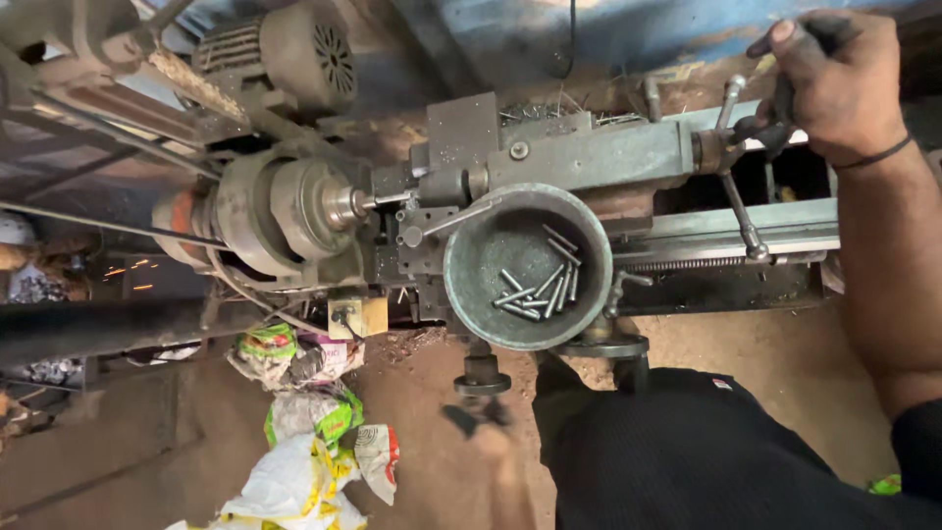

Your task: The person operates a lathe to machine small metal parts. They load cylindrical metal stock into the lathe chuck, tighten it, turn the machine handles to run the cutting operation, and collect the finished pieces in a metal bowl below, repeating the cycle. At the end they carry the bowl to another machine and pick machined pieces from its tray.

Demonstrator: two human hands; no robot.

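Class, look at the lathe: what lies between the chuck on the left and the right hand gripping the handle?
In the head view, the carriage block and a round metal bowl of small pins lie between chuck and right hand.

Right hand (839,83) gripping lathe handle (785,108), metal pins (540,285) in bowl (471,285)

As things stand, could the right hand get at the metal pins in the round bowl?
Probably yes: the right hand grips a lathe handle, but the bowl is open-topped and nothing covers the pins.

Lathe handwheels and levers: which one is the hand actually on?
The black-knobbed handle at the lathe's far right: the right hand is closed around it. The front handwheels are untouched.
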